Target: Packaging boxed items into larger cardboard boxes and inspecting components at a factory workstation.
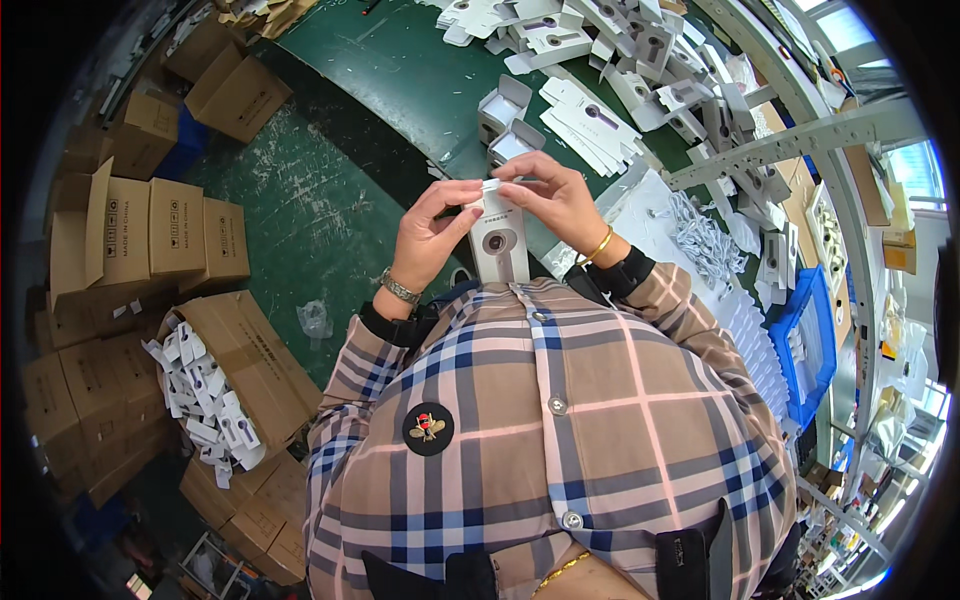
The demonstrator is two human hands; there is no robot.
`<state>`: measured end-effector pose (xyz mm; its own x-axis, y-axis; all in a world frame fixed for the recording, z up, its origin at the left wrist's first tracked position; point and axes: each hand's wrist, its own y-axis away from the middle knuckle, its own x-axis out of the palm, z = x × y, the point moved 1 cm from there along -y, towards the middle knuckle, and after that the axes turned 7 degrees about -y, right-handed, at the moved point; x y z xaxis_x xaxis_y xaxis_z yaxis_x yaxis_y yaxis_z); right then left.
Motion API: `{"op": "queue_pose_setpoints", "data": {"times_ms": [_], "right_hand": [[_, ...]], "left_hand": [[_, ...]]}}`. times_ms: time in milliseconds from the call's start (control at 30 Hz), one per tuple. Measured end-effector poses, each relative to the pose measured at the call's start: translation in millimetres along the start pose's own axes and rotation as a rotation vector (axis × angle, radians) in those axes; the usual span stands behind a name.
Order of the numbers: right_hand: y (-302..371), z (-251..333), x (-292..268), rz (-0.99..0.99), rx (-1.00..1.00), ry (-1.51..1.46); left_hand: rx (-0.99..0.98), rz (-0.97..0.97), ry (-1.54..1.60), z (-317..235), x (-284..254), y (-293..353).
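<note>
A slim white carton point(498, 258) with a dark round picture on its face stands upright close to my body. My left hand point(430, 232) pinches the top end of the carton from the left, thumb and fingers at its flap. From the right, my right hand point(558, 203) has its thumb and fingertips closed on the same top flap. The carton's lower end is hidden against my shirt. Just beyond my hands, two small open white boxes point(512, 140) sit at the table edge, beside a stack of flattened white cartons point(590, 125).
Many white cartons point(640, 50) are heaped across the far right of the green table point(350, 50). Grey-white cables point(708, 240) lie on plastic to the right, near a blue tray point(805, 345). Brown cardboard boxes point(130, 235) stand left, one open box point(250, 350) spilling white cartons.
</note>
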<state>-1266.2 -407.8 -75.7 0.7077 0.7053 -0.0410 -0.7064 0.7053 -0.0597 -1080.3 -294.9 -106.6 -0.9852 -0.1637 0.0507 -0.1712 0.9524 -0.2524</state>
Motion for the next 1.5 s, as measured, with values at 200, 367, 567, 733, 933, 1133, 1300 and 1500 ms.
{"op": "queue_pose_setpoints", "data": {"times_ms": [200, 367, 567, 733, 933, 1133, 1300, 1500], "right_hand": [[0, 2, 10, 0.054, -0.08, -0.005], [-3, 2, 12, -0.011, -0.047, -0.053], [-23, 15, 7, 0.143, -0.173, 0.181], [-22, 24, 15, 0.228, -0.432, 0.546], [-28, 27, 24, 0.25, -0.61, 0.75], [-25, 13, 22, 0.26, -0.338, 0.387], [-20, 7, 20, 0.212, -0.054, -0.169], [-19, 1, 47, 0.03, -0.005, -0.184]], "left_hand": [[-0.014, -0.046, -0.038, 2, -5, 0], [-0.042, -0.026, -0.043, -2, -11, 3], [-0.036, -0.039, -0.025, -4, -14, 2], [-0.032, -0.042, -0.07, -4, -20, -1], [-0.07, -0.053, -0.113, -4, -25, 0], [-0.047, -0.021, -0.072, -9, -29, 2], [-0.063, -0.058, -0.045, 4, -41, 5], [-0.064, -0.047, -0.054, 0, -41, 3]]}}
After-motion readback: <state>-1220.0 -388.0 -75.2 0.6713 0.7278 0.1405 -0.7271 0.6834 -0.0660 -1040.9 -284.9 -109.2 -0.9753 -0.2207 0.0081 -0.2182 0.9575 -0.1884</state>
